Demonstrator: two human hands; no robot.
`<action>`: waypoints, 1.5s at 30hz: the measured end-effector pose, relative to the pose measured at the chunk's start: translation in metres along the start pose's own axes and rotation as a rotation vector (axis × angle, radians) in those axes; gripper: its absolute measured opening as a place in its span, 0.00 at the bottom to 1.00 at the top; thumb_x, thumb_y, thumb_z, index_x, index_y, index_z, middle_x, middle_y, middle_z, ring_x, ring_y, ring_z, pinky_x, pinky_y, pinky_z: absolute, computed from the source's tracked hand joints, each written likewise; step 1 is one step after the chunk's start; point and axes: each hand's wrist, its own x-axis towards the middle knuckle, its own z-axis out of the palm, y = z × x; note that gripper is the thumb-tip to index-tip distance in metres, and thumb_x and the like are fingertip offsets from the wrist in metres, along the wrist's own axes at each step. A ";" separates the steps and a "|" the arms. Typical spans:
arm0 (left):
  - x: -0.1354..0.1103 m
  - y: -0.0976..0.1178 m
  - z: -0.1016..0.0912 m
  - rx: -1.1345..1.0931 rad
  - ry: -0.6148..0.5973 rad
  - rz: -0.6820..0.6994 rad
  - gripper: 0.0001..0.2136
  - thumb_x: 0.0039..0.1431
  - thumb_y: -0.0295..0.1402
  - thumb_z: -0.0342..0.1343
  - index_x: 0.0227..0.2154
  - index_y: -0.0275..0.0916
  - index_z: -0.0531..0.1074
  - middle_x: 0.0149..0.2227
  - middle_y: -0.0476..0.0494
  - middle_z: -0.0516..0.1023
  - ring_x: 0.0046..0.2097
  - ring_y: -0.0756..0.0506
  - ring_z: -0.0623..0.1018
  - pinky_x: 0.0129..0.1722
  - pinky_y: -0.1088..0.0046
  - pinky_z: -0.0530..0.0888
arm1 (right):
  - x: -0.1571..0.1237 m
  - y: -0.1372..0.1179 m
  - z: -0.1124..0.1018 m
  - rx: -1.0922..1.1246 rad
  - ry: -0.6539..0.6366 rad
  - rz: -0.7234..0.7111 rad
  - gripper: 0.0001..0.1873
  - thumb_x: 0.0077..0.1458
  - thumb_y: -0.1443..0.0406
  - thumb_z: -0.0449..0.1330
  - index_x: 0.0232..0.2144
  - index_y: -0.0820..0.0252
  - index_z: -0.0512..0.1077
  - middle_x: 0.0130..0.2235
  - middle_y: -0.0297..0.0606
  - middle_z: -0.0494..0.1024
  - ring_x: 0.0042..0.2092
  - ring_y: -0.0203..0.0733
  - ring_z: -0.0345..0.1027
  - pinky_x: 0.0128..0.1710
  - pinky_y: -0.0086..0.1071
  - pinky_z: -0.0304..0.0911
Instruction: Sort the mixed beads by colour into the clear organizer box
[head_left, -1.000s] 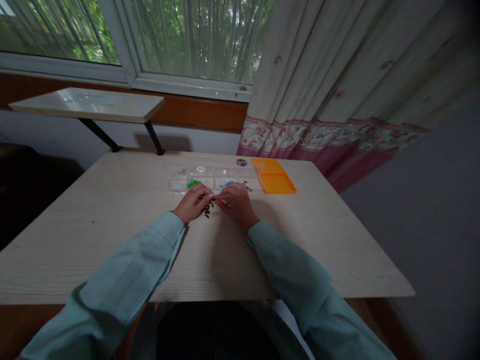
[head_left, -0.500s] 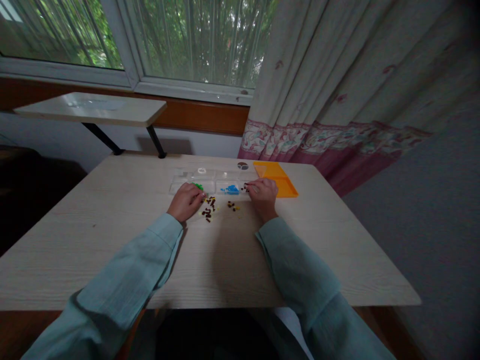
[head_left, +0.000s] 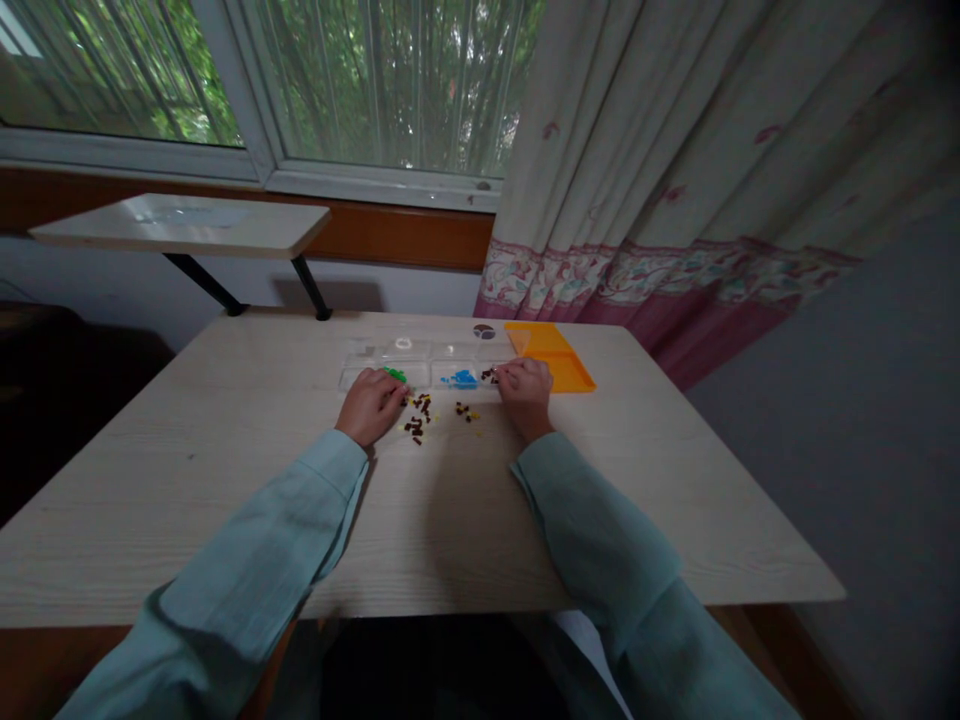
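A clear plastic compartment tray (head_left: pixel 403 345) lies across the far part of the table. Small green pieces (head_left: pixel 395 374), blue pieces (head_left: pixel 463 379) and dark brown pieces (head_left: pixel 489 375) sit in separate front compartments. My left hand (head_left: pixel 371 406) rests at the tray's front left, fingers pinched at the edge of a loose pile of brown and yellow pieces (head_left: pixel 417 428). Over the tray's right end, my right hand (head_left: pixel 525 396) has its fingers closed beside the brown pieces. Whatever either hand pinches is too small to make out. Between them lies a smaller brown and yellow pile (head_left: pixel 465 411).
An orange tray or lid (head_left: pixel 568 374) lies right of the clear tray, partly behind my right hand. A round dark emblem (head_left: pixel 484 332) shows near the back edge. At the back left stands a raised white shelf (head_left: pixel 225 228) on black legs. A curtain (head_left: pixel 600 200) hangs behind.
My right hand has shifted very slightly at the brown compartment, and the reddish bit at its fingertips no longer shows. My left hand stays nearly in place beside the pile.
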 end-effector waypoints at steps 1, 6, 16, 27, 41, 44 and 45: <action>0.000 0.000 0.000 0.004 0.003 0.002 0.16 0.66 0.39 0.44 0.34 0.39 0.76 0.34 0.42 0.76 0.39 0.44 0.71 0.43 0.63 0.66 | 0.000 -0.001 0.000 0.004 0.002 0.001 0.16 0.60 0.55 0.54 0.33 0.57 0.78 0.38 0.41 0.74 0.44 0.46 0.59 0.46 0.39 0.51; 0.001 -0.003 -0.002 0.034 0.019 0.019 0.16 0.66 0.39 0.45 0.34 0.39 0.76 0.33 0.42 0.76 0.39 0.43 0.71 0.43 0.63 0.66 | -0.002 -0.005 -0.003 0.024 0.007 -0.024 0.17 0.61 0.55 0.53 0.33 0.57 0.78 0.37 0.41 0.75 0.43 0.45 0.59 0.45 0.39 0.51; -0.002 -0.010 -0.006 0.100 -0.070 0.034 0.14 0.64 0.40 0.49 0.37 0.39 0.77 0.35 0.41 0.76 0.39 0.42 0.71 0.43 0.63 0.66 | -0.004 -0.008 -0.003 0.024 -0.015 -0.028 0.17 0.61 0.57 0.53 0.31 0.57 0.78 0.36 0.40 0.75 0.42 0.44 0.61 0.43 0.38 0.52; -0.008 -0.010 -0.006 0.157 -0.116 0.041 0.09 0.60 0.40 0.54 0.36 0.41 0.74 0.34 0.42 0.73 0.40 0.41 0.71 0.41 0.63 0.68 | -0.005 -0.008 0.000 0.069 -0.010 -0.055 0.16 0.60 0.57 0.54 0.29 0.56 0.78 0.35 0.39 0.76 0.41 0.43 0.61 0.44 0.38 0.53; -0.009 0.007 0.005 -0.002 -0.164 0.090 0.08 0.60 0.37 0.55 0.36 0.39 0.73 0.34 0.42 0.72 0.40 0.42 0.71 0.44 0.62 0.69 | -0.005 -0.013 -0.003 0.060 -0.046 -0.065 0.16 0.61 0.57 0.54 0.30 0.57 0.79 0.35 0.39 0.76 0.41 0.43 0.62 0.44 0.37 0.53; -0.009 0.007 0.007 -0.028 -0.145 0.080 0.07 0.60 0.36 0.55 0.36 0.39 0.73 0.34 0.42 0.72 0.40 0.42 0.71 0.43 0.63 0.69 | -0.005 -0.012 -0.003 0.072 -0.053 -0.079 0.16 0.61 0.57 0.54 0.31 0.56 0.79 0.34 0.38 0.76 0.41 0.42 0.62 0.43 0.37 0.53; -0.009 0.007 0.008 -0.036 -0.136 0.075 0.07 0.61 0.36 0.54 0.35 0.39 0.73 0.34 0.42 0.72 0.40 0.42 0.71 0.43 0.63 0.69 | -0.005 -0.012 -0.003 0.075 -0.052 -0.083 0.16 0.61 0.57 0.54 0.31 0.57 0.79 0.34 0.38 0.76 0.41 0.42 0.62 0.43 0.37 0.53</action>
